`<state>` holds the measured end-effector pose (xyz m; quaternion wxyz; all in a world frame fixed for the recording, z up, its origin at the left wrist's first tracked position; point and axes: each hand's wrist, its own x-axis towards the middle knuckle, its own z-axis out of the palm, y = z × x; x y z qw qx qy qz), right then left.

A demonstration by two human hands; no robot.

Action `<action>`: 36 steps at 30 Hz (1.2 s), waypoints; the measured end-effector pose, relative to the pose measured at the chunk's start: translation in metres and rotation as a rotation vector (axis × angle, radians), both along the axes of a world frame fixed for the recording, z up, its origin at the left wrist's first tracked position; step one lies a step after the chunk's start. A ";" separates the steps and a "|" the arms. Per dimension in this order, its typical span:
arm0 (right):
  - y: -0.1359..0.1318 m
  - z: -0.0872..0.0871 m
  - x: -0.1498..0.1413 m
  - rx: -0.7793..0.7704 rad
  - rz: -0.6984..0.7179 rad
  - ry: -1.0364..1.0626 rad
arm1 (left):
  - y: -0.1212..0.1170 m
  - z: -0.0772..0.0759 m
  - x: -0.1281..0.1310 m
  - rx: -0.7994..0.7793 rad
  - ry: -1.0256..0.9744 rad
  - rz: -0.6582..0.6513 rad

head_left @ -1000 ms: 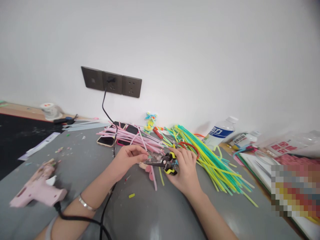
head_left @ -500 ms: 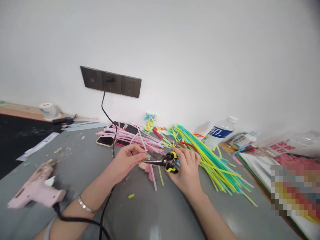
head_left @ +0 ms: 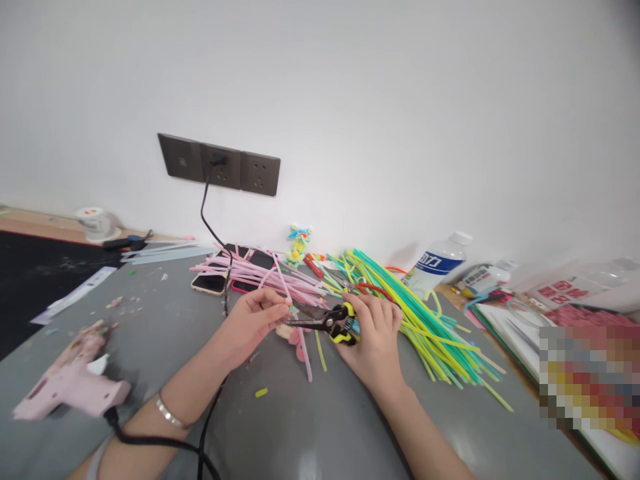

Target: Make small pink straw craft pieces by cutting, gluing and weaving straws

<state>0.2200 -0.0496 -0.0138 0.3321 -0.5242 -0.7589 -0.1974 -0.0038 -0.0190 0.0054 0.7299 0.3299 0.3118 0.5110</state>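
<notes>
My right hand (head_left: 374,330) grips a pair of black and yellow shears (head_left: 331,323), its blades parted and pointing left. At the blade tips, the thumb and fingers of my left hand (head_left: 257,323) are pinched together on something too small to name. Just behind them spreads a bundle of pale pink sticks (head_left: 250,270). One loose pink stick (head_left: 306,357) lies below the blades, beside a pink petal-like piece (head_left: 299,351). Yellow and green sticks (head_left: 415,307) are heaped beyond my right hand, with red-handled pliers (head_left: 373,289) at their edge.
A pink glue gun (head_left: 75,393) lies at left, its black cord crossing under my left arm. Phones (head_left: 209,283) lie under the pink sticks. Against the wall stand a small colourful figure (head_left: 299,247) and a bottle (head_left: 437,260). A yellow scrap (head_left: 261,393) lies in front.
My left hand has shifted slightly left along the blade tips, still pinched. The shears and my right hand stay almost where they were.
</notes>
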 end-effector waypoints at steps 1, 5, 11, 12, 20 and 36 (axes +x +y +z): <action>0.000 0.000 0.000 0.003 -0.011 -0.004 | 0.001 0.000 -0.001 -0.003 -0.014 0.000; 0.001 0.000 0.003 0.008 -0.026 0.015 | 0.006 0.000 -0.006 0.038 -0.031 0.082; 0.001 0.003 0.006 -0.043 -0.017 0.115 | 0.015 -0.005 -0.012 0.130 0.144 0.242; 0.001 0.002 0.006 -0.055 -0.011 0.125 | 0.015 -0.007 -0.012 0.142 0.190 0.252; 0.002 -0.003 0.005 -0.146 0.061 0.213 | 0.021 -0.015 -0.019 0.263 0.499 0.279; 0.006 -0.008 0.011 -0.219 0.062 0.335 | 0.029 -0.031 -0.028 0.675 1.224 0.257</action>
